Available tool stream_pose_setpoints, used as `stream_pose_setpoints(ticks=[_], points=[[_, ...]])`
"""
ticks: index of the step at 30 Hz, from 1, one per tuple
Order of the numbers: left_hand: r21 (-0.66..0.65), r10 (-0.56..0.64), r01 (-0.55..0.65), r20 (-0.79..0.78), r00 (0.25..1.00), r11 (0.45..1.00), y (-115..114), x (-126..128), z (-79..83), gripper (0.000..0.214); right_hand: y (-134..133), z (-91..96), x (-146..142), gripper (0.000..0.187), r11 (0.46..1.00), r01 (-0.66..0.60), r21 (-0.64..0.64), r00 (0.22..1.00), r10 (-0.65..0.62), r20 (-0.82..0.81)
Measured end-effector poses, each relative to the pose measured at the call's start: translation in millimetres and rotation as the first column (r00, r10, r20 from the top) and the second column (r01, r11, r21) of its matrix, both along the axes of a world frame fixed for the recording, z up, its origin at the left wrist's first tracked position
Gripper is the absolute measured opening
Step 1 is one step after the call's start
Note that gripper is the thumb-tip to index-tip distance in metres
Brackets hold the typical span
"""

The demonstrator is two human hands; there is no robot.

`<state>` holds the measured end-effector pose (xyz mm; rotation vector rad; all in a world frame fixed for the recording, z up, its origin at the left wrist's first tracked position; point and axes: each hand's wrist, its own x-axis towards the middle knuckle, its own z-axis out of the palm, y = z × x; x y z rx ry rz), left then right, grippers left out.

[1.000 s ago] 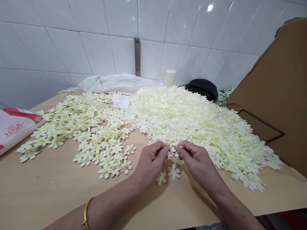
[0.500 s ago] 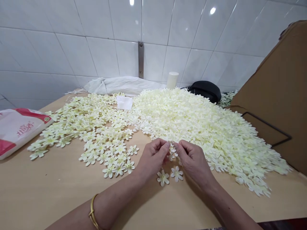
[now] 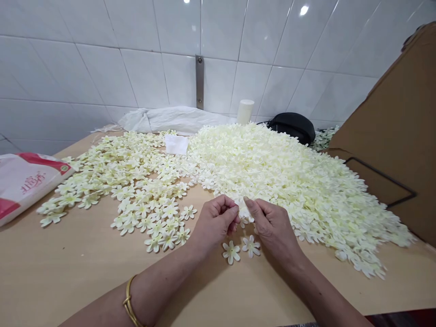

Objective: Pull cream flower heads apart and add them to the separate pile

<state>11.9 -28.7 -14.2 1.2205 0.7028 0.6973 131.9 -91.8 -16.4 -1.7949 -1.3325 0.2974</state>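
Between my hands there is a small white artificial flower (image 3: 243,210), its petals partly hidden by the right fingers. My right hand (image 3: 275,228) is closed, thumb on top, and appears to grip this flower. Just left of it, my left hand (image 3: 215,221) has thumb and forefinger pinched together; whatever is in the pinch is too small to make out. Two loose flowers lie on the table below the hands: a yellowish one (image 3: 231,252) and a whiter one (image 3: 251,246). A gold bangle (image 3: 128,302) circles my left wrist.
A large heap of white flowers (image 3: 272,168) spreads behind and right of my hands. More flowers (image 3: 136,181) lie scattered left on the wooden table (image 3: 102,272). Around them are a pink-and-white packet (image 3: 30,184), paper slip (image 3: 176,144), white cylinder (image 3: 245,111), black object (image 3: 293,127) and cardboard (image 3: 398,127).
My hands, whose fingertips met at the flower, have moved slightly apart. My left fingertips have dropped a little, and the right thumb tip points up. The two loose flowers stay in place.
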Motion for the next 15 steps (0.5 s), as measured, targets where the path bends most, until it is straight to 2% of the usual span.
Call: stream_pose_setpoints(ticks=[4,7,10,13,15], points=[[0.127,0.128,-0.119,-0.062,0.99,0.985,4.9,-0.9,-0.1,0.011,0.0,0.8,4.9,0.043,0.998,0.064,0.019,0.996,-0.063,-0.06],[0.182,0.177,-0.163,-0.062,0.982,0.97,5.2,-2.6,1.4,0.022,-1.2,1.2,6.0,0.04,0.997,0.077,0.012,0.996,-0.077,-0.052],[0.206,0.095,-0.078,-0.072,0.993,0.975,0.2,-2.8,4.0,0.018,-2.6,1.8,2.7,0.039,0.999,0.051,0.016,0.999,-0.052,0.015],[0.154,-0.072,0.081,-0.062,0.995,0.985,-5.5,-0.9,4.0,0.021,-1.9,1.8,-2.2,0.038,0.999,0.025,0.024,0.993,-0.028,0.113],[0.125,-0.122,0.126,-0.043,0.992,0.984,-7.3,0.6,2.1,0.02,-0.8,1.4,-4.8,0.038,1.0,0.008,0.028,0.986,-0.012,0.165]])
